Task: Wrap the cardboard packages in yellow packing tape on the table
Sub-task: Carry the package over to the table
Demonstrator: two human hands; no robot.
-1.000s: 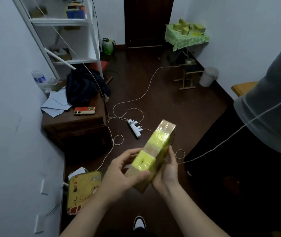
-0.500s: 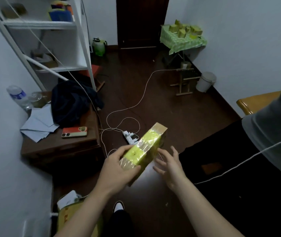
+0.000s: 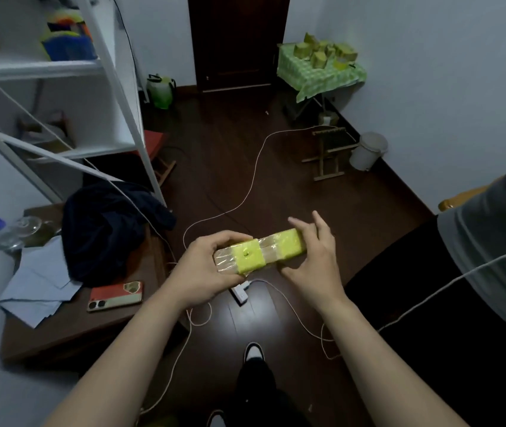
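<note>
As we look down past our own forearms, the left hand (image 3: pixel 205 266) is wrapped around the near-left end of a long cardboard package (image 3: pixel 271 252), fingers curled over its top edge in a firm grip. The right hand (image 3: pixel 313 263) meets the other end with fingers mostly straight and spread, steadying it more than clutching it. The package hangs level in the air between both hands, above the dark floor and a white power strip (image 3: pixel 240 294), and not on any surface.

Two yellow tape bands (image 3: pixel 248 255) circle it, one near the middle and one towards the right end, with glossy clear film and bare-looking cardboard showing between them. We judge this one only partly covered. The gaps need more yellow turns, yet we see no tape roll in either hand.

Off to the left, a low wooden bench (image 3: pixel 70 334) carries a phone (image 3: pixel 115 297) and loose papers (image 3: pixel 36 291). A second person in a grey shirt (image 3: pixel 492 257) stands at the right edge.

Far across the room, the bench with the green checked cloth (image 3: pixel 316 84) holds a cluster of smaller packages (image 3: pixel 319 55) that look yellowish. Whether they are fully wrapped we cannot tell from here. Our package is well apart from that bench.
</note>
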